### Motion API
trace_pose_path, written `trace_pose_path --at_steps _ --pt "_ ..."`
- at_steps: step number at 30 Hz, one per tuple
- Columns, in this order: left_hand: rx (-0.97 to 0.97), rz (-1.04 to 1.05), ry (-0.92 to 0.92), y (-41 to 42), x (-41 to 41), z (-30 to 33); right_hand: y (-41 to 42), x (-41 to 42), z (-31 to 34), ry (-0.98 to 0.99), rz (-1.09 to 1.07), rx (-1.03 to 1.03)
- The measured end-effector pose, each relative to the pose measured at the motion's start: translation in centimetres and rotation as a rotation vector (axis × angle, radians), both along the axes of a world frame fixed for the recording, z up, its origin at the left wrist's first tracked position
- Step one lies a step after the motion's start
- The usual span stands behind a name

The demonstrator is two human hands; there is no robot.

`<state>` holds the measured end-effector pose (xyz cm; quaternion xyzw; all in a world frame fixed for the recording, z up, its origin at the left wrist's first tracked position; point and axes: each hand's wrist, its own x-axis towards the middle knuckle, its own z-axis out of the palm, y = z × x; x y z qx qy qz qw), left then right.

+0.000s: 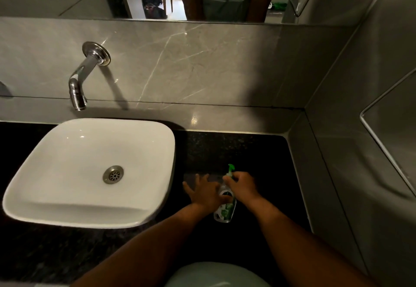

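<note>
A clear soap dispenser bottle (pixel 225 210) with a green pump head and a green label stands on the black counter (pixel 258 156), right of the basin. My right hand (pixel 242 187) grips the bottle's neck just below the pump, fingers curled round it. My left hand (pixel 202 191) lies beside the bottle's left side with fingers spread and straight, palm down over the counter, its edge touching the bottle.
A white square basin (pixel 56 205) with a metal drain sits at the left. A chrome wall spout (pixel 78 84) hangs above it. Grey stone walls close the back and right side. A mirror strip runs along the top.
</note>
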<state>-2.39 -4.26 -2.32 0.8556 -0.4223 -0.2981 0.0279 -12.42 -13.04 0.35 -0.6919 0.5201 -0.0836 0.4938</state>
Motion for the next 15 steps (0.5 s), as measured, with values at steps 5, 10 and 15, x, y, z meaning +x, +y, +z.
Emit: trace_pose_path --at_steps 5,10,15 --pt "0.001 0.05 -0.064 0.0 -0.6 0.0 0.3 0.6 0.2 0.113 -0.026 -0.03" --pt "-0.041 -0.013 -0.016 0.4 -0.1 0.2 0.8 0.2 0.6 -0.027 -0.087 0.053" --pt "-0.057 -0.064 0.222 1.1 1.0 1.2 -0.3 -1.4 1.6 -0.323 0.014 0.302"
